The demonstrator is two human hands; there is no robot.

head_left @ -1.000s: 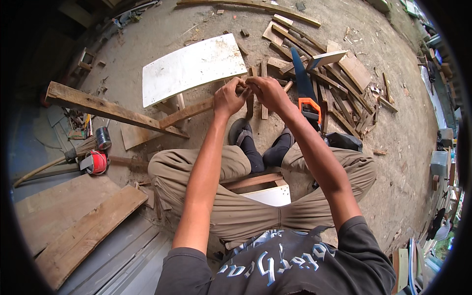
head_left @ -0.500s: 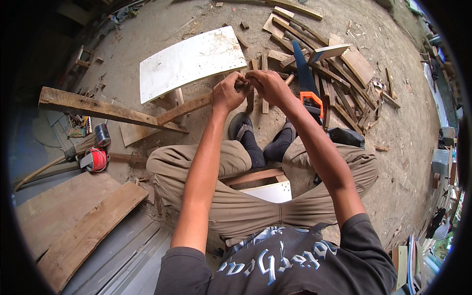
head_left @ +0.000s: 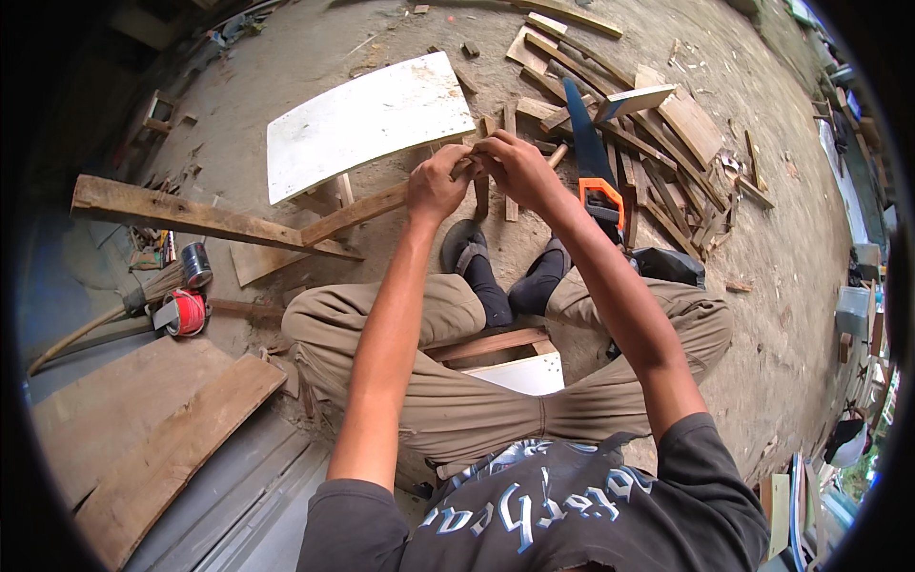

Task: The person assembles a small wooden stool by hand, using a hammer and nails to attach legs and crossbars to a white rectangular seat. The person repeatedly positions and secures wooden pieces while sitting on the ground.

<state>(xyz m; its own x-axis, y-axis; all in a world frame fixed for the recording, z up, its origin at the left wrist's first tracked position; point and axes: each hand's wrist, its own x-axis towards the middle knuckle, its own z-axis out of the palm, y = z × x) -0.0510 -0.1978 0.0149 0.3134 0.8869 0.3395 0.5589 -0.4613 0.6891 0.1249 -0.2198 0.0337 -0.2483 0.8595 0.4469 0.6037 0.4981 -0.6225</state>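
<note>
My left hand (head_left: 438, 186) is curled at the near end of a wooden strip (head_left: 357, 212), seemingly gripping it. The strip's other end meets a longer, rough wooden beam (head_left: 191, 212) at the left. Fingers of my right hand (head_left: 515, 164) are bent in a pinch right against the left fingertips; whatever sits between them is too small or hidden. Just beyond both hands lies a white board (head_left: 372, 124) raised on wooden legs. To the right of my right hand, a handsaw (head_left: 596, 162) with an orange and black handle leans by a scrap pile.
Wood scraps (head_left: 658, 172) are heaped at the far right. A white-sided wooden stool (head_left: 534, 374) is under me. On the left are a dark can (head_left: 196, 264), a red roll (head_left: 189, 313), a broom (head_left: 95, 329) and planks (head_left: 191, 439).
Both hands stay together at the strip's end, with only a slight shift of the fingers. The whole view has moved a little; nothing has been let go.
</note>
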